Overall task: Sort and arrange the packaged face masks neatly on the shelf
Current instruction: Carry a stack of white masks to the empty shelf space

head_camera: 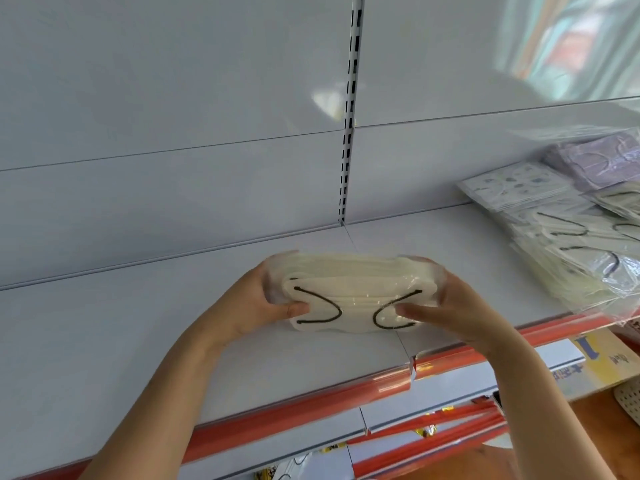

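White shelving fills most of what I see: a pale back panel point(173, 98) with a slotted upright point(350, 116) running down its middle, and below it the flat white shelf point(121, 323) edged with an orange-red price strip point(311, 407). I hold a stack of cream face mask packs point(349, 296) between both hands, just above the shelf near its middle, in front of the upright. The packs are in clear plastic, and the one facing me shows two black ear loops curving toward each other. My left hand point(263, 299) grips the stack's left end, fingers wrapped around the far side and thumb pressed on the near face beside the left loop. My right hand point(446, 306) clamps the right end the same way, thumb lying across the front by the right loop. Whether the bottom edge of the stack touches the shelf I cannot tell. Off to the right, well apart from my hands, a loose heap of other mask packs point(561, 233) lies on the shelf, some cream with black loops, some patterned, some lilac.
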Motion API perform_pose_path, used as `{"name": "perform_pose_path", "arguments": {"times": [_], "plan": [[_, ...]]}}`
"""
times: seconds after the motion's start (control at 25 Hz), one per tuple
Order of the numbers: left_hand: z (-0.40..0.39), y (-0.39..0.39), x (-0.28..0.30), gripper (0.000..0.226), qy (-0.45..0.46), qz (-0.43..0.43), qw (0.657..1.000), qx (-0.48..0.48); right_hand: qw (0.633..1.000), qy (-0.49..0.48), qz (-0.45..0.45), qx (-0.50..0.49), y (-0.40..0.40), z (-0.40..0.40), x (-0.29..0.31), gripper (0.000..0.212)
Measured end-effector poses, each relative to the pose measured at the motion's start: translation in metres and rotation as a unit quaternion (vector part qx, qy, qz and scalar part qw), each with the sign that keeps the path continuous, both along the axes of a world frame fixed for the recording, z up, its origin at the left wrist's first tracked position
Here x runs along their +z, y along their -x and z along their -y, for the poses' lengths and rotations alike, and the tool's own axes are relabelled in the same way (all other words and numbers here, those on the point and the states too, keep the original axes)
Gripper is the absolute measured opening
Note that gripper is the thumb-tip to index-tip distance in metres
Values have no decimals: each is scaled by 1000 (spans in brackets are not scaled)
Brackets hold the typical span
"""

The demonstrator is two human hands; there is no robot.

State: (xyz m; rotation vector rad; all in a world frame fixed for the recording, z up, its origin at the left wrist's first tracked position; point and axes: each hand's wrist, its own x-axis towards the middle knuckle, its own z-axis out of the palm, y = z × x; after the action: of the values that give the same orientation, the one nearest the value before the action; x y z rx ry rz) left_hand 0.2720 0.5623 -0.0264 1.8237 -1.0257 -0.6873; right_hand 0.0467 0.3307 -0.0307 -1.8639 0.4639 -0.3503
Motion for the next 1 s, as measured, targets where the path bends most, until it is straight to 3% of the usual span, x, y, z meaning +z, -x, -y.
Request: {"name": "perform_pose_path", "arguments": {"times": [0.08, 0.12, 0.28, 0.4, 0.56, 0.64, 0.76, 0.88, 1.0], "plan": [[2, 3, 2, 66, 37, 44, 998, 32, 998, 28, 22, -50, -1, -1, 2, 53], [2, 5, 7, 63, 52, 57, 996, 37, 998, 28, 33, -51, 0, 0, 6, 53], [-6, 9, 3, 77, -18, 15, 999, -34, 999, 7, -18, 39, 5, 2, 6, 78], [-3, 14, -2, 52, -5, 23, 1000, 9, 999, 24, -19, 16, 0, -5, 4, 52], [-2, 16, 2, 53, -9, 34, 999, 11, 999, -2, -5, 39, -3, -3, 7, 58], [-6, 22, 0, 46, -29, 18, 999, 5, 999, 1, -17, 46, -10, -6, 9, 48], [-24, 24, 11, 23, -7, -37, 997, 67, 999, -18, -7, 35, -29, -9, 18, 10], [-58, 23, 22, 18, 57, -118, 974, 185, 992, -64, 9, 111, -74, -27, 38, 24], [-105, 19, 29, 43, 133, -120, 931, 318, 976, -105, 25, 187, -123, -69, 62, 18]]}}
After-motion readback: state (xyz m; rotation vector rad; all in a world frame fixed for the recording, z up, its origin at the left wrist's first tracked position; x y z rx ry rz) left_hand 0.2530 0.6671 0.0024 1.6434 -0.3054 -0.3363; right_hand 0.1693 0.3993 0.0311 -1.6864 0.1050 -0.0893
